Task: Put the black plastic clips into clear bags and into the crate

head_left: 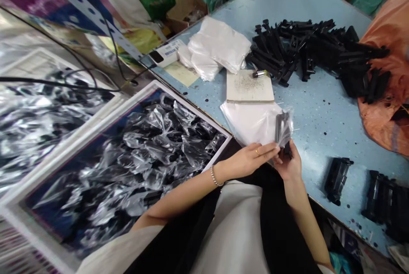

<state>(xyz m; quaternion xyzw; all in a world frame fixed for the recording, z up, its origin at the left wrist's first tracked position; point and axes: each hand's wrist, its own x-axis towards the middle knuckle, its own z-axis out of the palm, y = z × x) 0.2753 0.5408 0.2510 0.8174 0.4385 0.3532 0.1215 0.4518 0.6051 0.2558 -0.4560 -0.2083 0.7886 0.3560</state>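
A black plastic part (283,127) sits partly inside a clear plastic bag (290,117) near the table's front edge. My right hand (290,164) holds the part's lower end from the right, thumb along its side. From the left, my left hand (251,157) reaches across with its fingers pressed together at the bag's lower edge. A stack of flat clear bags (252,119) lies under and beside the hands, weighed down by a square pale board (249,87). The exact grip of the fingertips is partly hidden.
Loose black parts (287,48) form a heap at the back right, beside an orange sack (388,52). More black parts (338,180) stand at the front right. Left of the table, a white-rimmed crate (150,87) holds many bagged parts. White bag bundles (217,46) lie behind the board.
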